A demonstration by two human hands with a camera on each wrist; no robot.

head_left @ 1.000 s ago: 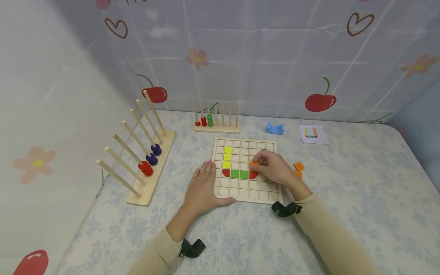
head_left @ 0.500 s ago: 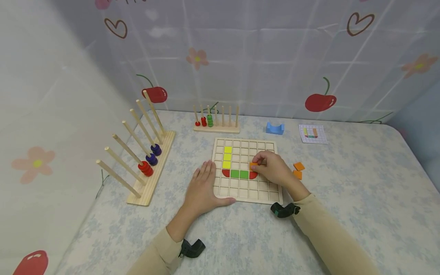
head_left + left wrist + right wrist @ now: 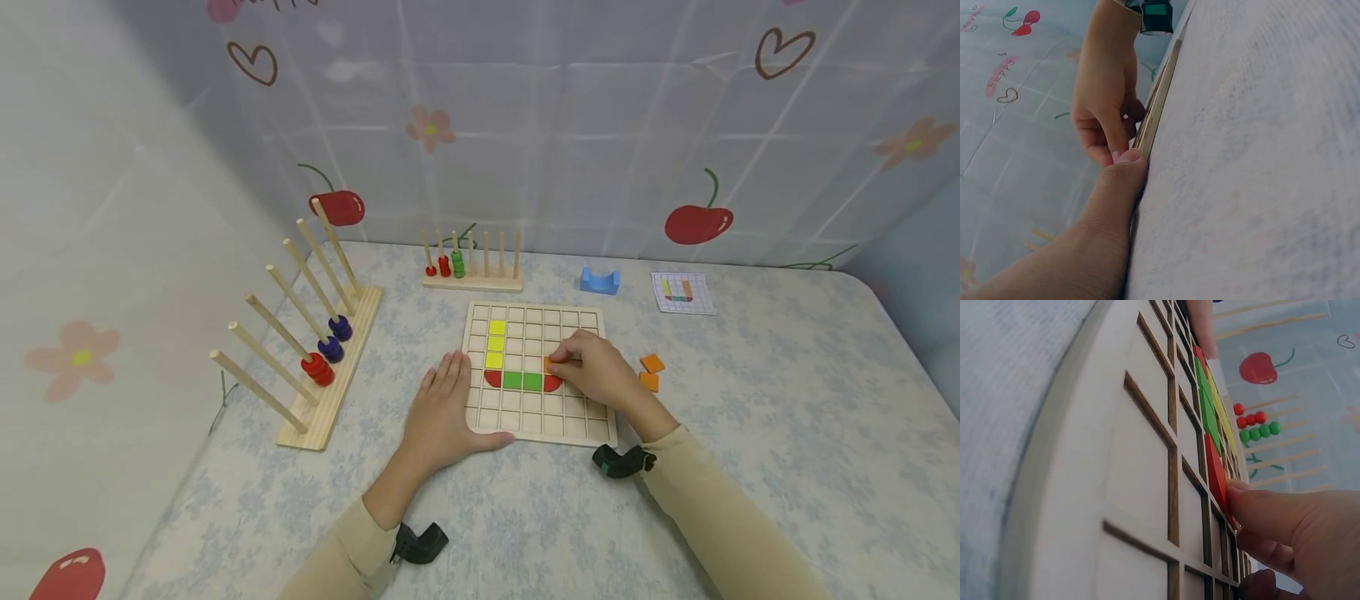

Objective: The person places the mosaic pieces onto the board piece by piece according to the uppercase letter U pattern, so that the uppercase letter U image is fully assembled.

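Note:
A square wooden grid board (image 3: 553, 419) lies on the table. My left hand (image 3: 441, 414) rests with extended fingers along its left edge, the thumb at the near edge. My right hand (image 3: 597, 372) pinches a small orange tile (image 3: 548, 365) low over a cell, right behind the right-hand red rounded piece (image 3: 552, 383); the fingertips partly hide the tile. Three yellow tiles (image 3: 496, 343) form a column in the grid. Below them runs a row with a left red rounded piece (image 3: 492, 378) and two green tiles (image 3: 522, 381).
Two loose orange tiles (image 3: 650, 382) lie right of the board. A pattern card (image 3: 683, 304) and a blue holder (image 3: 600, 282) lie behind. Peg racks with beads stand at the left, one large (image 3: 337, 400) and one small (image 3: 472, 283).
The right fingertips have settled slightly lower over the orange tile, and less of it shows. My left hand stays in place.

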